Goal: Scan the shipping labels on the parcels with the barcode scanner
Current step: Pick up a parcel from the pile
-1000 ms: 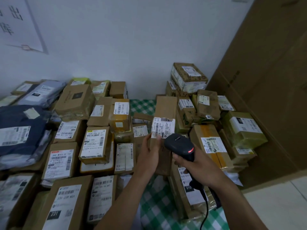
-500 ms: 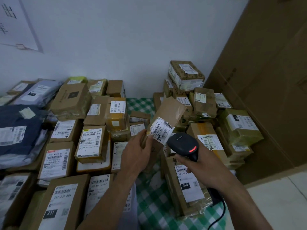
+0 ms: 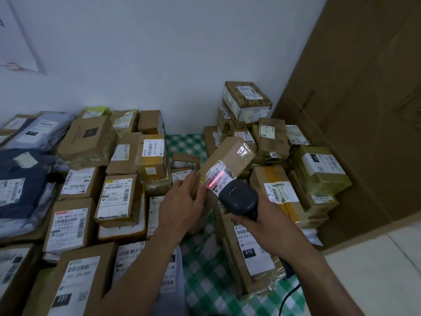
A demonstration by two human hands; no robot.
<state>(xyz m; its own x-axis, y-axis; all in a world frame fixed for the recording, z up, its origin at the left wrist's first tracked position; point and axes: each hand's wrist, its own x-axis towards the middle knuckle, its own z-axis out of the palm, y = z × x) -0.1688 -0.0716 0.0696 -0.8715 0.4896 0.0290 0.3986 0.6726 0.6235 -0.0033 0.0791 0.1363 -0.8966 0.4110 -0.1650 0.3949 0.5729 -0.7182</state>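
Note:
My left hand (image 3: 183, 202) grips a long brown cardboard parcel (image 3: 230, 153), held tilted up to the right above the pile. Its white shipping label (image 3: 219, 179) faces me, and a red scan line lies across the barcode. My right hand (image 3: 259, 221) holds the black barcode scanner (image 3: 238, 197) by its handle, with the scanner head just below and to the right of the label, a few centimetres from it. The scanner's black cable (image 3: 288, 295) hangs down at the lower right.
Labelled cardboard parcels (image 3: 118, 197) cover the left side; dark and grey mailer bags (image 3: 20, 179) lie at far left. Another stack of parcels (image 3: 316, 169) rises on the right against large brown cartons (image 3: 364, 110). A green checked cloth (image 3: 205, 270) shows between the piles.
The parcel has tilted further to the right and the scanner has risen close to its label. A red scan line now falls on the barcode.

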